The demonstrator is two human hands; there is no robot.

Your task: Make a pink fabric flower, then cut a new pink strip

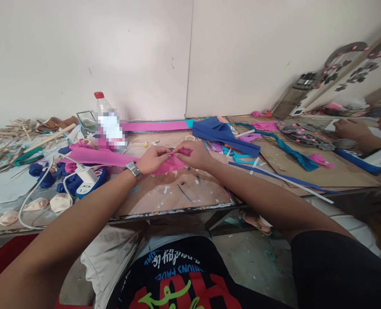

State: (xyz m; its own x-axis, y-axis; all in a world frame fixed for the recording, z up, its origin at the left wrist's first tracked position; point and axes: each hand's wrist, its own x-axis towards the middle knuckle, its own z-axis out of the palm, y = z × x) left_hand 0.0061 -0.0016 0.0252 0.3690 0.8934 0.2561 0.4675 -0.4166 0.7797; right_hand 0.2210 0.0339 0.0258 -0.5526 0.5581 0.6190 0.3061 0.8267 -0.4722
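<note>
A long pink strip of fabric or crepe paper [103, 157] runs in from the left across the table. Both hands meet on its right end, near the middle of the bench. My left hand [153, 160], below a metal-banded watch, pinches the strip's upper edge between thumb and fingers. Close beside it, fingertips nearly touching, my right hand [194, 155] pinches the same edge. Part of the strip hangs below the fingers and rests near the tabletop. The fingers partly hide the spot where the edge is held.
A red-capped bottle [102, 102] stands at the back left. Blue rolled flowers [45, 177], a white plug with cable [86, 175] and pliers [29, 156] lie left. Blue folded fabric [222, 134] and a white stick [293, 183] are right. A co-worker's hand [351, 131] shows far right.
</note>
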